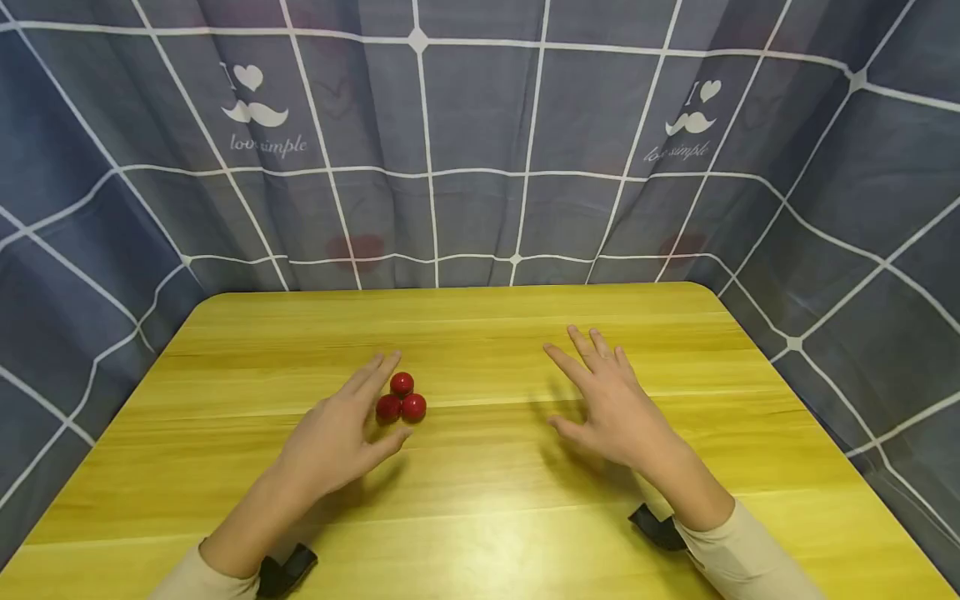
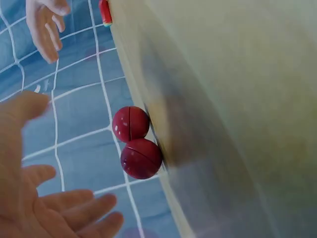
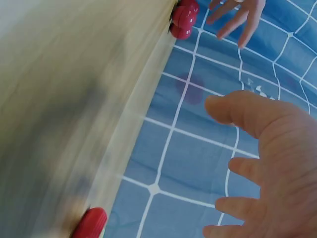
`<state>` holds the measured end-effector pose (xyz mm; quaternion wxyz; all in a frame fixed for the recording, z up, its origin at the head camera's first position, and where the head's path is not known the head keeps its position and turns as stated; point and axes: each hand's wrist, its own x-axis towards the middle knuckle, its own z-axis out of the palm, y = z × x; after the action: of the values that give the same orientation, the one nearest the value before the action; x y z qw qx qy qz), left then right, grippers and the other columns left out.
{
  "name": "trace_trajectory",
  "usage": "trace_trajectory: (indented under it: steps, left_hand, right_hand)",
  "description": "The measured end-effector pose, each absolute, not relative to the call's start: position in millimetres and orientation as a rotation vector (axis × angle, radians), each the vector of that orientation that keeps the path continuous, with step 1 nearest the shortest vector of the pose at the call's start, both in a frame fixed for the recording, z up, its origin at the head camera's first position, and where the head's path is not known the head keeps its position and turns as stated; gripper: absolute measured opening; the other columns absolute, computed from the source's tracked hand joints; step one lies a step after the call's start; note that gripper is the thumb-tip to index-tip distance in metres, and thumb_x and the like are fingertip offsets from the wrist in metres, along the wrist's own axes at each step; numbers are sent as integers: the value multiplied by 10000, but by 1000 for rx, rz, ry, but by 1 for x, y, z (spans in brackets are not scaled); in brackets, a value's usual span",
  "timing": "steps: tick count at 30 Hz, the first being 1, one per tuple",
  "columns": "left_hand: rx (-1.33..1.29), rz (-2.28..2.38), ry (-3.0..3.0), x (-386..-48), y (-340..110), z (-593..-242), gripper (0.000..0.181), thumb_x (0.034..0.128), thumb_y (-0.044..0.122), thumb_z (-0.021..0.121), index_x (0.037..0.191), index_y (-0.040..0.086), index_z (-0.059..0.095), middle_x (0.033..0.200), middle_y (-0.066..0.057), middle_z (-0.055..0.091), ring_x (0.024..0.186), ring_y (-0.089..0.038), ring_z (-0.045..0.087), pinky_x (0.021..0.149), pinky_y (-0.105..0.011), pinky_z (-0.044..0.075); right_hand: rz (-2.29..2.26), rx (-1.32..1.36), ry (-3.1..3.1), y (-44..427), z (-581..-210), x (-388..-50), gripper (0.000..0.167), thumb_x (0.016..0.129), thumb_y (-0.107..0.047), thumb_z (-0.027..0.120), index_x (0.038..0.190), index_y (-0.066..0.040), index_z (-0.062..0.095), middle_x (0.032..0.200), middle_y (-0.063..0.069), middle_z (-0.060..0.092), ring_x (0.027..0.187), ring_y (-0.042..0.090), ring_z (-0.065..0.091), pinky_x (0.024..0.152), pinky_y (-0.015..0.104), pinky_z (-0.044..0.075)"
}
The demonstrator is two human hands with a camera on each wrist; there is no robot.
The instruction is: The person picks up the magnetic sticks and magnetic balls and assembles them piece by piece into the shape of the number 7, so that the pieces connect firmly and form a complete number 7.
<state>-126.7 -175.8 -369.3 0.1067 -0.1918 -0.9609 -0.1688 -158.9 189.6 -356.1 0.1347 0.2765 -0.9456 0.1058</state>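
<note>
Three glossy red balls (image 1: 402, 407) lie touching in a small cluster on the table. Seams and small pale marks show on the two balls (image 2: 141, 158) visible in the left wrist view. My left hand (image 1: 333, 437) hovers beside the cluster, thumb and fingers spread around its left side, holding nothing. Farther right, my right hand (image 1: 611, 404) is held above the table with its fingers apart and nothing in them. Near it, a red rounded object (image 3: 90, 223) lies on the table, partly cut off by the right wrist view's edge; the head view does not show it.
The yellow wood-grain table (image 1: 480, 333) has rounded far corners. A grey-blue curtain (image 1: 480, 117) with white grid lines hangs behind it and along both sides. Black straps (image 1: 285, 571) are at both wrists, by the beige sleeves (image 1: 738, 550).
</note>
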Motion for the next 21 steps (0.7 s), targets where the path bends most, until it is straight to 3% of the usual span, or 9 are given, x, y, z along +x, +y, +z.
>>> trace_trajectory:
  steps: [2,4,8,14,21]
  left_hand:
    - [-559,-575,-2805,-130,-178,-372,870,836,464,734,1538,197,294,1471,-126,439,933,-326,671,713,-461,547]
    - [-555,-613,-2777,-134,-181,-374,748,824,357,771,1453,122,442,1368,-120,547,1037,-313,645,785,-479,535]
    - [-563,-650,-2774,-138,-183,-377,491,837,229,775,1276,78,617,1214,-89,643,1039,-271,643,816,-463,528]
    - [-619,-647,-2808,-142,-185,-380,357,840,144,773,1172,43,690,1166,-78,666,1073,-275,633,876,-455,506]
    - [-580,-625,-2836,-138,-185,-380,332,787,124,822,1088,58,697,1076,-61,680,949,-231,655,806,-415,528]
  right_hand:
    - [306,801,-2745,192,-356,-161,901,781,-466,777,1525,-245,319,1582,165,202,1414,465,178,1041,687,201]
    - [303,798,-2747,194,-356,-163,905,777,-450,784,1524,-237,320,1579,171,208,1409,472,186,1038,688,207]
    - [313,788,-2759,197,-356,-165,907,775,-425,793,1524,-228,321,1575,177,217,1407,476,189,1035,690,208]
    - [315,779,-2784,199,-358,-167,903,786,-392,791,1530,-222,309,1562,185,245,1407,473,194,1029,694,215]
    - [378,773,-2816,202,-362,-172,867,787,-315,797,1508,-150,344,1530,218,293,1397,472,222,1042,675,217]
